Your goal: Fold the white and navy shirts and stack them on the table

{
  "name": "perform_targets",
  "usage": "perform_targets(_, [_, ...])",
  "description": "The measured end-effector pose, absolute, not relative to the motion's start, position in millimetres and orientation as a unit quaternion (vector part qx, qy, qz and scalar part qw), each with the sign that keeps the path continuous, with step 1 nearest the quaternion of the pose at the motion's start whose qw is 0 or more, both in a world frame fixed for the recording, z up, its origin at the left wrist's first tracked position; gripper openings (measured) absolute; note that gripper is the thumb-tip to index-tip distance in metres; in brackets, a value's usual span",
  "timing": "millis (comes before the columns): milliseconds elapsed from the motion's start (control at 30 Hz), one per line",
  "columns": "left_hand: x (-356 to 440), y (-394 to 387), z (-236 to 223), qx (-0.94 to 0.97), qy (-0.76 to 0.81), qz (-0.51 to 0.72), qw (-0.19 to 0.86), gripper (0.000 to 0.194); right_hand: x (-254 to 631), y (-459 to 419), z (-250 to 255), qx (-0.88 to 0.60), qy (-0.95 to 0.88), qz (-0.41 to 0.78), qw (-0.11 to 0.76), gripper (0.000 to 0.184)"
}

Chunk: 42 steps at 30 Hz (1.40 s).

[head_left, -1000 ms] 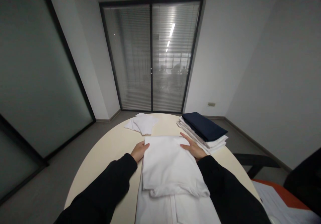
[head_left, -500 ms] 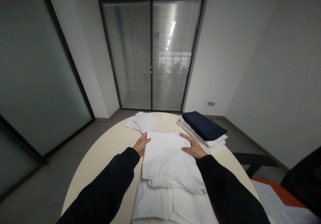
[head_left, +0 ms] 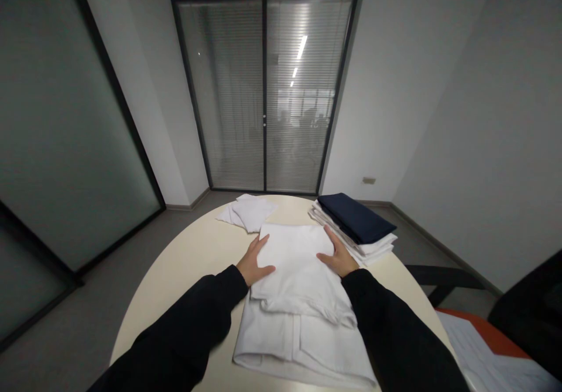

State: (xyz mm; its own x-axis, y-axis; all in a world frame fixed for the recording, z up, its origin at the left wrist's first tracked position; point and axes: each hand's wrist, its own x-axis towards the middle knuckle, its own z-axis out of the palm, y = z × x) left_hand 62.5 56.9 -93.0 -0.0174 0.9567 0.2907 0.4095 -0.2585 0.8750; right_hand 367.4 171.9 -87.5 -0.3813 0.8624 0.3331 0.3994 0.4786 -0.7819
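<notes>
A white garment (head_left: 298, 298) lies folded on the round cream table (head_left: 197, 257), its upper half doubled over the lower. My left hand (head_left: 254, 260) lies flat with fingers spread on the left edge of the folded part. On the right edge my right hand (head_left: 336, 254) rests the same way, fingers stretched out. Both arms wear black sleeves. Neither hand grips the cloth.
A small folded white cloth (head_left: 248, 212) lies at the table's far side. A stack of folded clothes (head_left: 355, 228), dark blue on top, sits at the far right. An orange seat with white cloth (head_left: 487, 351) is at lower right. Glass doors with blinds (head_left: 266, 93) stand ahead.
The folded garment has slid away from me across the table. Both hands moved with it and now lie flatter on its side edges.
</notes>
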Motion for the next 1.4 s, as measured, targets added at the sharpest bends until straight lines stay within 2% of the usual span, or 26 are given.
perform_targets(133, [65.2,47.0,-84.3,0.703,0.539,0.437,0.154,0.065,372.3,176.5,-93.8,-0.414,-0.796,0.243,0.37,0.084])
perform_targets(233, [66.3,28.3,-66.3,0.789,0.455,0.403,0.086,0.042,380.5,173.0,-87.6,-0.445,-0.818,0.139,0.336,0.071])
perform_targets(300, [68.3,13.0,-56.7,0.852,0.366,0.363,0.093,0.044,385.0,163.0,-77.0,-0.433,-0.838,0.097,0.318,0.062])
perform_targets(367, [71.5,0.1,-52.0,0.889,0.317,0.317,0.088,0.048,386.2,145.4,-65.6,-0.375,-0.874,0.11,0.288,0.06])
perform_targets(467, [77.2,-9.4,-52.3,0.907,0.326,0.264,0.035,0.029,379.8,109.5,-56.6,-0.275,-0.927,0.155,0.204,0.074])
perform_targets(533, [80.6,-10.3,-54.5,0.911,0.339,0.235,-0.005,0.013,372.5,85.9,-56.6,-0.248,-0.942,0.168,0.151,0.088])
perform_targets(600, [83.5,-9.9,-56.6,0.916,0.34,0.206,-0.044,0.006,366.2,68.0,-57.6,-0.246,-0.948,0.166,0.115,0.094])
perform_targets(800, [89.0,-12.6,-55.5,0.906,0.379,0.154,-0.111,0.01,360.1,49.6,-44.1,-0.23,-0.964,0.099,0.094,0.071])
perform_targets(967, [91.1,-15.4,-52.9,0.882,0.427,0.168,-0.109,0.038,350.1,37.4,-32.5,-0.243,-0.968,-0.003,0.054,0.054])
perform_targets(1000, [91.0,-15.2,-54.1,0.882,0.425,0.171,-0.113,0.037,347.5,35.2,-31.0,-0.248,-0.968,-0.021,0.04,0.048])
perform_targets(1133, [88.6,-10.8,-63.6,0.881,0.39,0.223,-0.147,0.014,342.0,31.4,-25.9,-0.265,-0.961,-0.074,0.014,0.023])
perform_targets(1267, [85.1,-5.2,-68.3,0.868,0.331,0.326,-0.177,0.016,344.9,30.8,-20.2,-0.257,-0.96,-0.1,0.048,0.025])
perform_targets(1400, [83.9,-6.9,-61.2,0.898,0.269,0.314,-0.148,0.016,345.9,24.1,-11.7,-0.213,-0.974,-0.065,0.034,0.032])
